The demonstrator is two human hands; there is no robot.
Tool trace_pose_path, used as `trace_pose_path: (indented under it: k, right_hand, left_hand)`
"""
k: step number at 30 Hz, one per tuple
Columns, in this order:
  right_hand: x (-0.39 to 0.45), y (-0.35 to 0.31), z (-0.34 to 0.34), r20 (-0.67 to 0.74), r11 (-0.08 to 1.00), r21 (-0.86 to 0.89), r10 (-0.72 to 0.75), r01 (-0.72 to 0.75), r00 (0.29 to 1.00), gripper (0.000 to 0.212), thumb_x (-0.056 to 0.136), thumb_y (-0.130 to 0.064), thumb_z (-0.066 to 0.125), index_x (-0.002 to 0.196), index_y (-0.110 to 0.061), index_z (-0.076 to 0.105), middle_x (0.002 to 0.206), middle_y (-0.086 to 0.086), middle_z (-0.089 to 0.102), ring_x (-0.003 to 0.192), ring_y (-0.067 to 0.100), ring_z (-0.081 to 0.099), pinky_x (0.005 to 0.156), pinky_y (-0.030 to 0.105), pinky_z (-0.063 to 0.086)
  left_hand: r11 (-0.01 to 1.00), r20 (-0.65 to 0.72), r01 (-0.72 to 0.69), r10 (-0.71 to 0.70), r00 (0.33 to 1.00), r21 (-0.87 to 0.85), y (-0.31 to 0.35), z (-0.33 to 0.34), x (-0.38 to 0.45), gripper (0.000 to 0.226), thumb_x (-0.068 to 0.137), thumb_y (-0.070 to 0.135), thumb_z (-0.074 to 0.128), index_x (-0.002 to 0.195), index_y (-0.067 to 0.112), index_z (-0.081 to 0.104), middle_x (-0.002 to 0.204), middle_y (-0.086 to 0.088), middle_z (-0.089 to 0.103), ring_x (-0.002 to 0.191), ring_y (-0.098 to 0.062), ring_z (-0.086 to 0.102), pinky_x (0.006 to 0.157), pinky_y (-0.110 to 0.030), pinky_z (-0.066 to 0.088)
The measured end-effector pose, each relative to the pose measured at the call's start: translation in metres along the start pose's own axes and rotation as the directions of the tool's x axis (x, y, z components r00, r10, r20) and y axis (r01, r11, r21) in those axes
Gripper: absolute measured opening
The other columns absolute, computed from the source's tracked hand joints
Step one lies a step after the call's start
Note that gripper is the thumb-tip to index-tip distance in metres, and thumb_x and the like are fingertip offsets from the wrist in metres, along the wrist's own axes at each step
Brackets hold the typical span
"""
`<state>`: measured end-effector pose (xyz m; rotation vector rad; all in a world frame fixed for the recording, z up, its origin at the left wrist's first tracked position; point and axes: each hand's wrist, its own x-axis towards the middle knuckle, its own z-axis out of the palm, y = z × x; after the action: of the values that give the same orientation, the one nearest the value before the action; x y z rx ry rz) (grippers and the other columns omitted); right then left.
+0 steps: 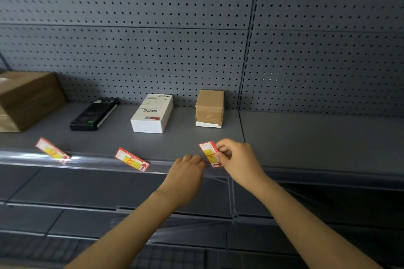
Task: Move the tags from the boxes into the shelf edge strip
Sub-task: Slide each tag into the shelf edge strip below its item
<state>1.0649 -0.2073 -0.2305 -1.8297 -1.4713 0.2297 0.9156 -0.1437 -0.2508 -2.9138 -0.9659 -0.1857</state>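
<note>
a grey pegboard wall (pixel 153 39) rises behind a grey shelf (pixel 306 137). along the shelf's front runs a clear edge strip (pixel 98 162). at the far left of the shelf sits a big cardboard box (pixel 28 98). to its right, lying flat, is a black box (pixel 94 114), then a white box (pixel 153 113) with barcode labels, then a small brown box (pixel 209 108) standing against the wall, torn white tape at its base. three red and yellow tags sit at the front edge, one before each of the smaller boxes: the left tag (pixel 52 150) and the middle tag (pixel 132 159) lie tilted with their lower ends at the strip. the right tag (pixel 211 154) stands almost upright, its lower end at the strip. the right hand (pixel 237 159) has its fingers pinched together on that tag's upper right edge. the left hand (pixel 185 172) rests at the strip just left of the tag, fingers curled together near the tag's lower corner; whether they touch the tag cannot be told.
</note>
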Motion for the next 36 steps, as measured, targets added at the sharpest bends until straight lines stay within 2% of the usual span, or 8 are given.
trace_pose_path:
  k: [7,11,16,20,24,27,31,36]
  right_hand:
    - [-0.001,-0.001,0.005,-0.021,0.999,-0.041,-0.016,0.015,1.0,0.017,0.089,-0.009,0.066,0.105,-0.012,0.068,0.099,0.005,0.074,0.086,0.016,0.069,0.075,0.034,0.06]
    - [-0.001,0.001,0.003,-0.015,0.995,-0.102,0.006,-0.007,1.0,0.016,0.09,-0.012,0.063,0.105,-0.014,0.067,0.101,0.005,0.074,0.088,0.02,0.07,0.074,0.041,0.06]
    - [-0.002,0.003,0.001,-0.022,0.994,-0.109,0.018,-0.02,1.0,0.017,0.09,-0.012,0.064,0.107,-0.012,0.066,0.103,0.006,0.073,0.091,0.019,0.07,0.075,0.036,0.06]
    - [-0.001,-0.001,0.001,-0.017,0.996,-0.093,0.008,-0.01,1.0,0.017,0.09,-0.011,0.064,0.107,-0.011,0.067,0.103,0.006,0.073,0.09,0.017,0.069,0.076,0.03,0.059]
    - [0.003,-0.007,0.004,-0.028,0.997,-0.077,-0.009,0.007,1.0,0.018,0.09,-0.01,0.064,0.107,-0.011,0.067,0.102,0.005,0.074,0.089,0.016,0.069,0.076,0.033,0.059]
    - [0.004,-0.005,0.007,0.053,0.991,-0.131,-0.025,0.032,0.998,0.015,0.09,-0.013,0.063,0.104,-0.015,0.068,0.099,0.005,0.073,0.087,0.019,0.068,0.075,0.038,0.058]
    - [0.002,-0.006,0.013,0.172,0.966,-0.248,-0.026,0.069,0.985,0.016,0.093,-0.019,0.058,0.106,-0.014,0.067,0.102,0.005,0.068,0.089,0.019,0.063,0.079,0.035,0.055]
    - [0.004,-0.004,0.012,0.181,0.971,-0.232,-0.022,0.064,0.983,0.027,0.09,-0.017,0.063,0.117,-0.017,0.064,0.113,0.003,0.066,0.102,0.019,0.061,0.087,0.036,0.053]
  left_hand:
    - [0.998,0.029,0.03,-0.032,0.999,0.058,0.01,-0.002,0.007,0.033,0.097,0.014,0.045,0.13,0.012,0.049,0.128,-0.01,0.054,0.114,-0.026,0.051,0.099,-0.035,0.04]
    - [0.999,0.069,0.043,-0.043,0.997,0.001,0.011,0.0,0.005,0.035,0.096,0.012,0.045,0.131,0.012,0.045,0.126,-0.012,0.058,0.113,-0.028,0.054,0.097,-0.036,0.042]
    - [0.999,0.046,0.004,-0.006,0.999,0.038,0.006,0.001,0.001,0.038,0.095,0.013,0.048,0.133,0.015,0.045,0.131,-0.009,0.05,0.119,-0.026,0.048,0.104,-0.037,0.038]
    - [1.0,0.043,0.015,-0.015,0.999,0.006,0.006,-0.003,0.005,0.038,0.094,0.009,0.048,0.131,0.013,0.046,0.129,-0.01,0.049,0.116,-0.026,0.05,0.102,-0.036,0.041]
    - [0.999,0.052,0.001,0.0,0.999,-0.034,0.009,-0.004,0.006,0.037,0.094,0.004,0.045,0.13,0.01,0.049,0.129,-0.011,0.05,0.114,-0.026,0.051,0.1,-0.036,0.043]
    - [0.998,0.06,-0.013,0.016,0.998,-0.054,0.007,-0.006,0.004,0.039,0.093,0.001,0.044,0.13,0.01,0.05,0.132,-0.011,0.05,0.113,-0.026,0.053,0.099,-0.037,0.047]
    - [0.999,0.092,-0.013,0.015,0.996,-0.031,0.004,-0.007,0.003,0.031,0.095,0.004,0.045,0.125,0.009,0.053,0.129,-0.011,0.053,0.108,-0.025,0.058,0.094,-0.035,0.05]
    - [0.998,0.057,0.012,-0.008,0.998,-0.058,-0.005,-0.018,0.007,0.026,0.094,0.007,0.05,0.116,0.016,0.061,0.121,-0.005,0.06,0.098,-0.024,0.065,0.084,-0.033,0.053]
